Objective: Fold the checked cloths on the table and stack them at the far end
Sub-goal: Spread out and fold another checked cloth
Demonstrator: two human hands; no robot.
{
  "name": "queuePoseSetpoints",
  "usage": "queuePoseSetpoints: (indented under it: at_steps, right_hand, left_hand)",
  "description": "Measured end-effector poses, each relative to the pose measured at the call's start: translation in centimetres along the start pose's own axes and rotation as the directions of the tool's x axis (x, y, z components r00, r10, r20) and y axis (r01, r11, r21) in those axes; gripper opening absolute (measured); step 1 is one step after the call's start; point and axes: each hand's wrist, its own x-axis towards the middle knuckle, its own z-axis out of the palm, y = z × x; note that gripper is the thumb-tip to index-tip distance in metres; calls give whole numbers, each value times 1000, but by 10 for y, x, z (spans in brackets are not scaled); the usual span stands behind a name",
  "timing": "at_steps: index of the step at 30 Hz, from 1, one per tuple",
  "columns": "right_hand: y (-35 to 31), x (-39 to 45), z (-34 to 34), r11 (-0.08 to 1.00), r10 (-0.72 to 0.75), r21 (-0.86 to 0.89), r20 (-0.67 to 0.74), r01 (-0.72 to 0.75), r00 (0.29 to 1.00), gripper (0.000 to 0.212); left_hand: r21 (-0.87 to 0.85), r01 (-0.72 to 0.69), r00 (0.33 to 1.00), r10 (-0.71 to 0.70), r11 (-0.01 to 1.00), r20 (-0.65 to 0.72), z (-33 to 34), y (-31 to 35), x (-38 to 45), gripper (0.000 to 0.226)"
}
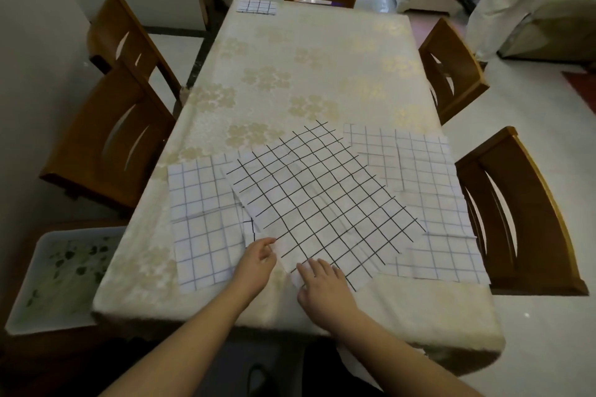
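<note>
The left hand (258, 259) pinches the near corner of the black checked cloth (319, 203), which lies on top near the table's near edge. The right hand (322, 284) rests flat on it. Pulling could drag the blue cloths underneath (200, 219).

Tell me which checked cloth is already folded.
The small blue-checked cloth at the table's far left corner; the three near cloths lie spread open.
</note>
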Motion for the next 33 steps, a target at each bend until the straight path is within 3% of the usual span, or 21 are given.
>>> queuePoseSetpoints:
  at_steps: [8, 12, 14, 17, 20, 22, 26, 33]
  right_hand:
    - [69, 44, -46, 980, 160, 124, -16, -157, 987, 55]
    - [111, 79, -67, 941, 239, 249, -2, -231, 971, 55]
    - [132, 98, -75, 924, 261, 291, -2, -249, 965, 54]
    - [160, 126, -85, 926, 263, 291, -37, -241, 964, 51]
    - [178, 150, -88, 973, 166, 178, -83, -149, 983, 54]
    - [184, 162, -89, 996, 48, 83, -75, -42, 996, 63]
    - [188, 185, -86, 989, -140, -39, -7, 140, 990, 77]
    - [202, 191, -81, 982, -169, -104, -84, 160, 982, 63]
  left_hand:
    - [-217, 104, 990, -122, 971, -75, 5, 8, 10, 24]
    - [-206, 120, 961, -165, 971, -222, 12, 13, 18, 24]
    - [-95, 100, 944, -124, 990, -305, 15, 14, 23, 25]
    - [188, 6, 931, 63, 982, -359, 18, 16, 30, 29]
    - [536, -82, 912, 280, 841, -300, 25, 12, 45, 38]
    - [663, -102, 921, 322, 742, -219, 30, 12, 56, 49]
    - [781, -145, 922, 370, 608, -117, 41, 20, 78, 58]
    - [816, -132, 952, 301, 562, -54, 53, 26, 93, 70]
